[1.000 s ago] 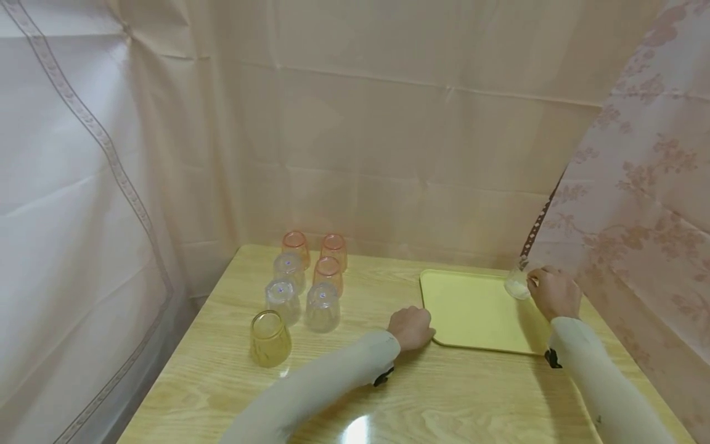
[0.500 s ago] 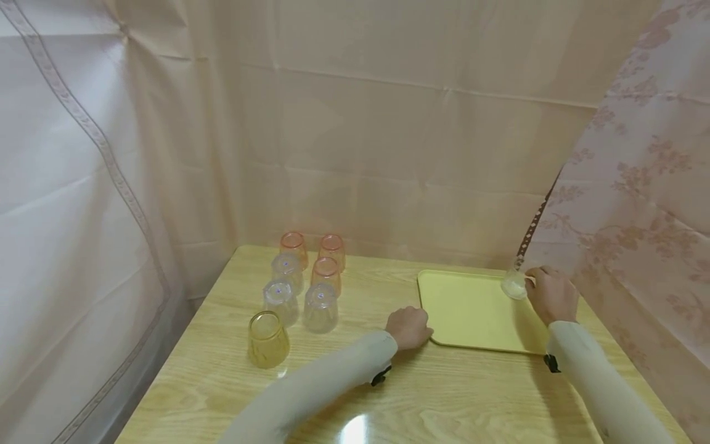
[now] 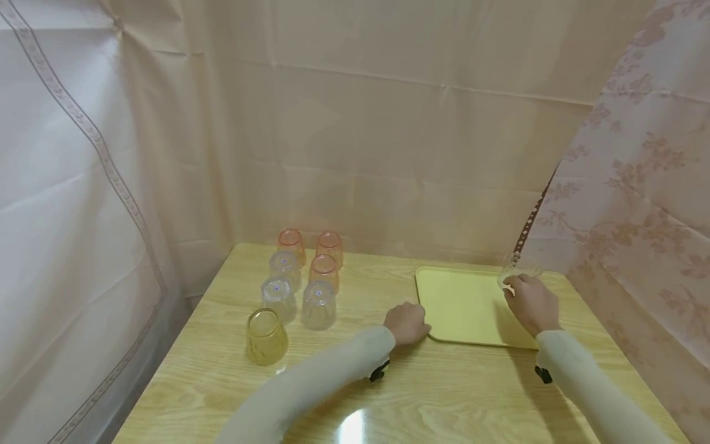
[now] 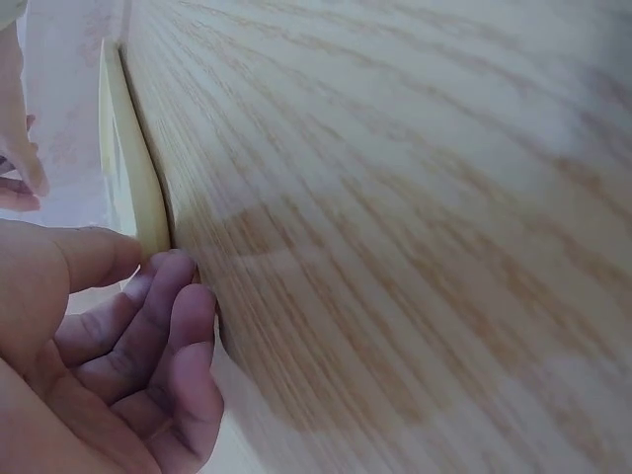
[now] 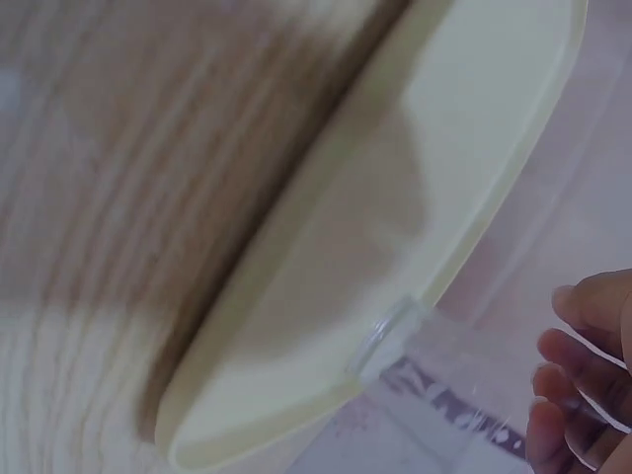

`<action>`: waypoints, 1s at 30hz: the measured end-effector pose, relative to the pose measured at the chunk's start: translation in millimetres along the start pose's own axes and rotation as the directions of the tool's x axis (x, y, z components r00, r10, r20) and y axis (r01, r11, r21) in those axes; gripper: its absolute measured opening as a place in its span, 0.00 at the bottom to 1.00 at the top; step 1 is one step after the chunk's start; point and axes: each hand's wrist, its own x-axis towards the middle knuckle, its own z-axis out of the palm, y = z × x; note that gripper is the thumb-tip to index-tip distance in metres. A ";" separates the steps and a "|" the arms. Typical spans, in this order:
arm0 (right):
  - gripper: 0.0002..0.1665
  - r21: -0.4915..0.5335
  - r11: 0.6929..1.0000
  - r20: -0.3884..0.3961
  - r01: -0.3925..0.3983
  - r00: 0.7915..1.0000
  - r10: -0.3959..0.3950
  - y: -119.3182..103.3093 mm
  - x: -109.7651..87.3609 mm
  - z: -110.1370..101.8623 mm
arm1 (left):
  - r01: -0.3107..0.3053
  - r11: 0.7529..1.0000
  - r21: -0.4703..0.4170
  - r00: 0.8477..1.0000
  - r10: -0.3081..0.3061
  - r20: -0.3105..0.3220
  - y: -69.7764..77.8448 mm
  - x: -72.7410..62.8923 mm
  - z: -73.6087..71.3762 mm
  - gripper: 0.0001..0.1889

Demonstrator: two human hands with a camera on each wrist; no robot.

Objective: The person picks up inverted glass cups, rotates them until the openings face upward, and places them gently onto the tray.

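My left hand (image 3: 407,324) grips the near left corner of a yellow tray (image 3: 449,308). In the left wrist view its thumb (image 4: 104,259) lies on the tray's edge, with curled fingers below. A clear glass (image 5: 434,360) stands rim up at the tray's far right corner, its base on the tray. My right hand (image 3: 535,305) is just in front of this glass and overlaps it in the head view. Its fingers (image 5: 553,380) are loosely bent close to the glass's upper end in the right wrist view, with no glass plainly between them.
On the left of the wooden table (image 3: 444,394) stand upside-down glasses: three pink, including the nearest pink glass (image 3: 325,274), three clear, including the right clear glass (image 3: 318,306), and one amber glass (image 3: 267,338). Cloth curtains (image 3: 355,135) surround the table.
My right hand has moved left from the right side of the clear glass to in front of it. The glass and tray stay about where they were. My left hand keeps its grip.
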 end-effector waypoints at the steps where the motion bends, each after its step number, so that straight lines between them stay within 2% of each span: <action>1: 0.11 0.000 1.000 0.005 0.006 1.000 -0.006 -3.6 -0.7 -0.3 | 0.002 1.000 0.001 1.000 -0.002 0.002 0.3 0.2 -0.7 0.24; 12: 0.10 0.056 0.997 0.072 0.054 0.996 -0.058 -41.0 -17.1 7.6 | 0.012 1.000 -0.001 1.000 -0.012 0.015 0.6 0.2 -3.2 0.24; 19: 0.11 0.056 0.989 0.040 0.136 0.990 -0.138 -71.6 -30.5 16.4 | 0.019 1.000 -0.007 1.000 -0.019 0.007 0.8 -0.8 -4.2 0.25; 30: 0.10 0.127 0.987 0.139 0.093 0.984 -0.111 -105.2 -46.9 22.1 | 0.033 0.999 0.028 0.999 -0.034 0.013 4.1 -0.3 -2.6 0.21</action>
